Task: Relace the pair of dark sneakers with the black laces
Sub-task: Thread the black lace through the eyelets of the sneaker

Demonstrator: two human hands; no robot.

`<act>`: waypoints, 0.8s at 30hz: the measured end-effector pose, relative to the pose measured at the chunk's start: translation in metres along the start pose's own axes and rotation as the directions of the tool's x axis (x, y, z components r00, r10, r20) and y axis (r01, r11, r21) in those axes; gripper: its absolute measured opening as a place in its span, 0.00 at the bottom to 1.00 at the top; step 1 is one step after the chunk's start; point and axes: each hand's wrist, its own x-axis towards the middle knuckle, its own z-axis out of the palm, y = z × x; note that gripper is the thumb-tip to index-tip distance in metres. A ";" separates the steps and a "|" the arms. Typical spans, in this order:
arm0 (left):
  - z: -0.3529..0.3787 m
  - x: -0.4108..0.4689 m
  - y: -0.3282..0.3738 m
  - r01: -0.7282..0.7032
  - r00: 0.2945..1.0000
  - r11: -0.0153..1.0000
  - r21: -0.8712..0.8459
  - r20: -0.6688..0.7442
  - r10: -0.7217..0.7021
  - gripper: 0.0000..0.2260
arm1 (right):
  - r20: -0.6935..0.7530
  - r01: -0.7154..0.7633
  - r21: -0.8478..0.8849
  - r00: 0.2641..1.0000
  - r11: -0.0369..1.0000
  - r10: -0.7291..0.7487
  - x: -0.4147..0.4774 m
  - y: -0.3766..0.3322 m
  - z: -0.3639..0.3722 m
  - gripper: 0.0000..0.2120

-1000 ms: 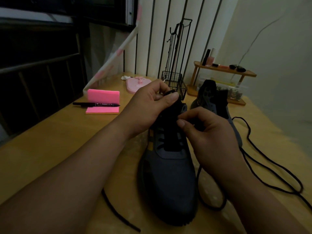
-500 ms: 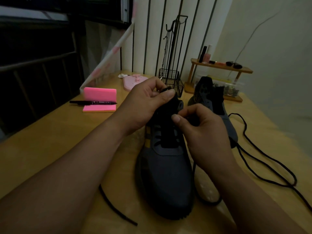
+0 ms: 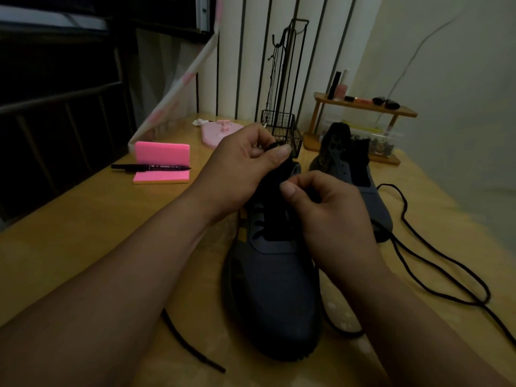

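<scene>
**Position.** 2 dark sneakers stand on the counter (image 3: 83,219). The near sneaker (image 3: 273,289) sits with its toe toward the person, between the forearms, which puts its eyelets directly under both hands. The far sneaker (image 3: 360,185) stands just behind it to the right. Its eyelets look bare, as far as the dim light allows, so it is judged to be waiting its turn.

**Grip.** The left hand (image 3: 245,166) has its grip clenched on the top of the near sneaker's tongue, thumb over the dark edge. This is judged to hold the tongue up and steady the shoe. The right hand (image 3: 332,213) presses thumb to forefinger at the upper eyelets, its grip grasping something dark. The light is too poor to confirm this, but it is judged to be the threaded lace (image 3: 192,342).

**Laces.** The threaded lace crosses the lower eyelets, and 1 free end trails over the counter at the lower left. The spare lace (image 3: 435,263) lies in loose loops to the right, near the far sneaker and apart from both hands, within reach for later.

**Progress.** Judged under half done: 1 sneaker is partly laced and 1 is not yet begun.

**Other items.** A pink notepad (image 3: 162,163) and a pen (image 3: 150,167) lie well apart to the left.
</scene>
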 end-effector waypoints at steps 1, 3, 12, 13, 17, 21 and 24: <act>0.000 0.000 0.000 -0.003 1.000 1.000 0.003 0.001 0.003 0.08 | 0.006 -0.003 0.012 1.000 1.000 0.003 0.000 -0.001 -0.001 0.05; 0.000 -0.002 0.001 -0.013 1.000 1.000 0.014 0.008 0.013 0.07 | 0.037 -0.035 0.045 0.999 0.998 0.033 -0.002 -0.004 -0.005 0.05; 0.012 0.000 0.000 -0.048 0.997 0.985 0.167 -0.051 0.057 0.06 | 0.166 -0.368 0.412 0.930 0.834 0.329 -0.003 -0.009 -0.001 0.06; 0.010 -0.001 0.003 -0.038 0.998 0.988 0.150 -0.038 0.044 0.05 | 0.184 -0.391 0.445 0.920 0.805 0.345 -0.003 -0.007 -0.002 0.06; -0.005 -0.008 0.015 -0.078 0.995 0.968 0.239 -0.045 0.092 0.05 | 0.272 -0.445 0.503 0.895 0.741 0.353 -0.001 -0.005 -0.005 0.08; -0.015 -0.022 0.029 -0.233 0.971 0.807 0.542 0.080 0.227 0.05 | 0.300 -0.448 0.538 0.894 0.715 0.334 -0.001 -0.004 -0.007 0.07; -0.022 -0.037 0.033 -0.278 0.960 0.738 0.615 0.207 0.189 0.02 | 0.321 -0.447 0.560 0.893 0.697 0.315 0.000 -0.002 -0.007 0.07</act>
